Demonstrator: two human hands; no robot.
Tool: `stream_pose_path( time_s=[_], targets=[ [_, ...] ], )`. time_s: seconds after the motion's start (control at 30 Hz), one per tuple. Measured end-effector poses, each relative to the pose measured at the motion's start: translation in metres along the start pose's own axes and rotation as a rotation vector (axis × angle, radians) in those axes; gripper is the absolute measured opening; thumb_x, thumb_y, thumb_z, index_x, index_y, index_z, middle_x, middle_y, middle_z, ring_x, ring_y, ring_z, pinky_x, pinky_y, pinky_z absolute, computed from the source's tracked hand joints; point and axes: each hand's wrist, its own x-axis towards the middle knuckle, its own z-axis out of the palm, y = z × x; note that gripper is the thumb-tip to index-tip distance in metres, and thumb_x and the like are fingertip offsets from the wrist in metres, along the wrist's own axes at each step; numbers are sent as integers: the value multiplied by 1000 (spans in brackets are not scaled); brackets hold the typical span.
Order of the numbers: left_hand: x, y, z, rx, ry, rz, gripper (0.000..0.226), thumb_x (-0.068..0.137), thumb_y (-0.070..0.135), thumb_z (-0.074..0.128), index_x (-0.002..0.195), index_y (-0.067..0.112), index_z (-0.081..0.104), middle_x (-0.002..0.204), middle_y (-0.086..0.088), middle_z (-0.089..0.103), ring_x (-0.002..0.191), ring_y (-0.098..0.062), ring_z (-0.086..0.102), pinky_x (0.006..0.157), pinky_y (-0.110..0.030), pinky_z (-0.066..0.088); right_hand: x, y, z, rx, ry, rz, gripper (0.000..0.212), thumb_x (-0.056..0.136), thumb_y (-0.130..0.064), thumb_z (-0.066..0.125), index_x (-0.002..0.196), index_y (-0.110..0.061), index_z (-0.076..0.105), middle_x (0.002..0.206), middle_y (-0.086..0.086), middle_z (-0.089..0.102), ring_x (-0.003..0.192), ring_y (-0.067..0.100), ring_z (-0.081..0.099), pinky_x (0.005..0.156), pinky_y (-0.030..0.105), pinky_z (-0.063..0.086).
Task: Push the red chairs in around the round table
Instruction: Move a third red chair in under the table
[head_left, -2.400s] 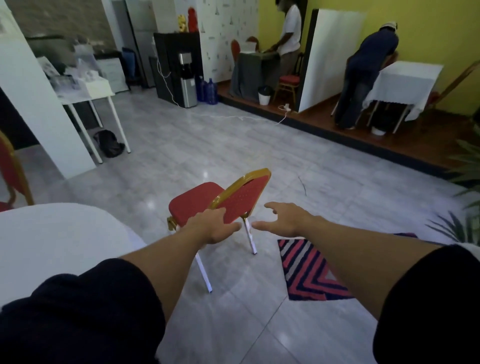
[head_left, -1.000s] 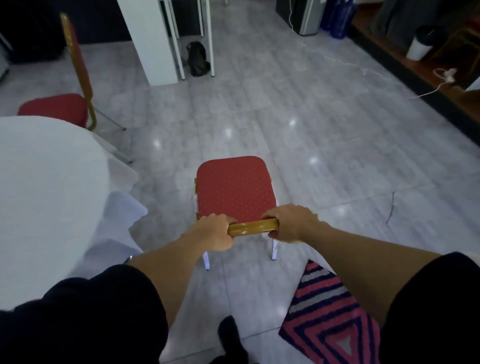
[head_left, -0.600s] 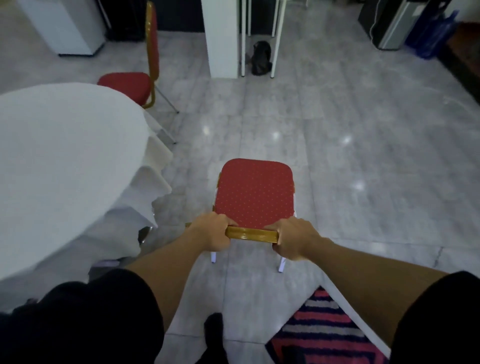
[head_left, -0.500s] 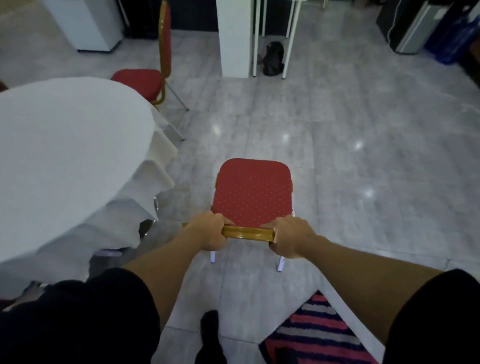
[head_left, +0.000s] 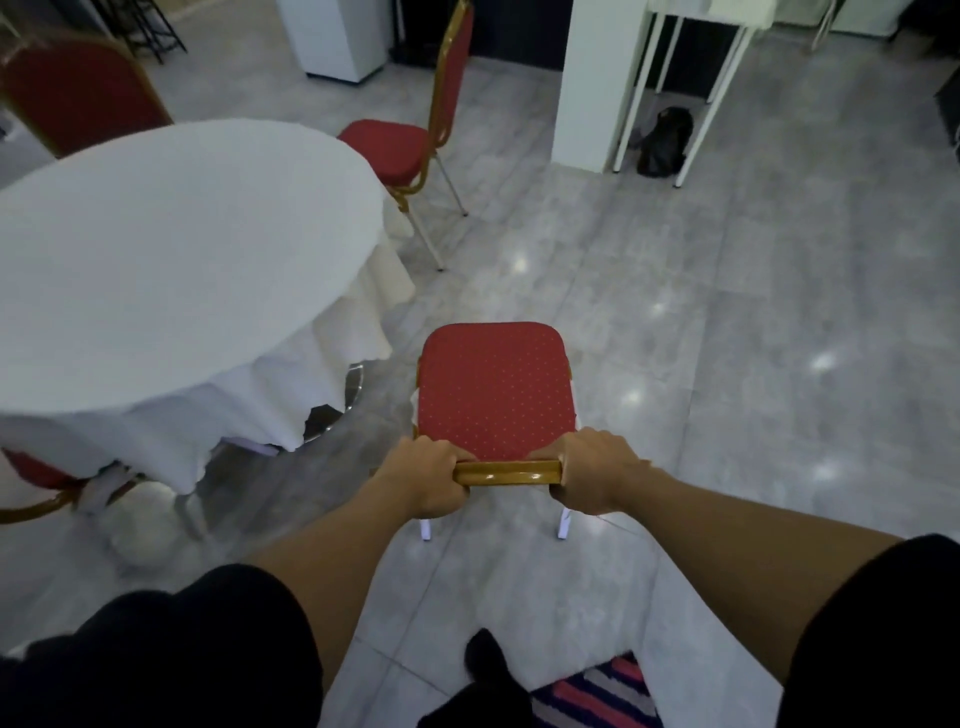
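A red chair (head_left: 493, 389) with a gold frame stands on the tiles right in front of me, its seat pointing away. My left hand (head_left: 428, 480) and my right hand (head_left: 595, 475) both grip the gold top rail of its backrest. The round table (head_left: 171, 270) under a white cloth is to the left, apart from this chair. A second red chair (head_left: 410, 145) stands at the table's far right side. A third red chair (head_left: 78, 98) shows behind the table at top left. Part of another red chair (head_left: 36, 475) sticks out under the cloth at lower left.
A white pillar (head_left: 592, 83) and a white-legged table (head_left: 691, 78) with a black bag (head_left: 665, 140) under it stand at the back right. A striped rug (head_left: 597, 696) lies by my feet. Open tiled floor stretches to the right.
Both hands took hold of the chair's back rail. Since then the view has swung left with the chair, bringing the round table closer and more into view.
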Motion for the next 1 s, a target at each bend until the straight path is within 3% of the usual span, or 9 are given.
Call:
stream_pose_path(
  time_s=[0.07,0.13,0.27,0.47,0.63,0.7,0.77,1.0],
  targets=[
    [7,2,-3,-29,2,-27,22,89,28,56,69,39,55,73,10,60,73,-18,61,82,-34,54,11,9,-8,-25,-9,-43,25,85,-22,61,100,-38,72,81,-10,70,74,17,66,71,38,59],
    [9,6,-7,-54,1,-45,15,89,31,54,86,36,68,76,9,62,75,-19,66,81,-34,57,18,16,-15,-45,-25,-69,34,84,-25,61,111,-43,73,87,-11,73,79,18,68,73,37,59],
    [14,16,-14,-94,3,-119,14,93,26,60,83,35,55,78,5,62,82,-25,72,83,-35,59,32,25,-28,-69,-35,-133,46,84,-27,61,121,-52,69,97,-9,75,86,20,70,72,34,56],
    [20,38,-16,-156,14,-289,9,91,26,60,84,27,55,74,5,57,81,-26,70,85,-36,59,48,43,-47,-134,-93,-250,45,85,-26,57,123,-46,71,99,-5,75,85,22,70,72,36,58],
    [27,75,-11,-189,34,-451,4,94,26,57,91,26,56,94,-6,70,91,-28,68,82,-31,46,62,69,-65,-203,-122,-367,36,92,-24,60,122,-39,74,99,-2,76,83,22,69,77,34,59],
    [29,89,-4,-207,42,-511,21,92,29,56,108,27,69,97,-2,71,92,-25,68,85,-32,49,63,76,-71,-238,-138,-417,35,94,-29,60,125,-39,73,98,-2,75,79,19,65,80,34,59],
    [31,104,2,-224,64,-563,34,91,31,55,122,33,71,98,1,72,94,-24,69,91,-35,54,66,85,-78,-280,-148,-467,35,96,-30,61,128,-40,72,97,-4,74,79,18,62,85,35,59],
    [33,159,23,-374,140,-746,7,84,30,56,87,28,62,93,-4,72,90,-30,69,83,-40,58,69,110,-89,-437,-198,-576,40,94,-30,60,130,-45,70,90,-5,70,80,21,65,81,34,58]
  ],
)
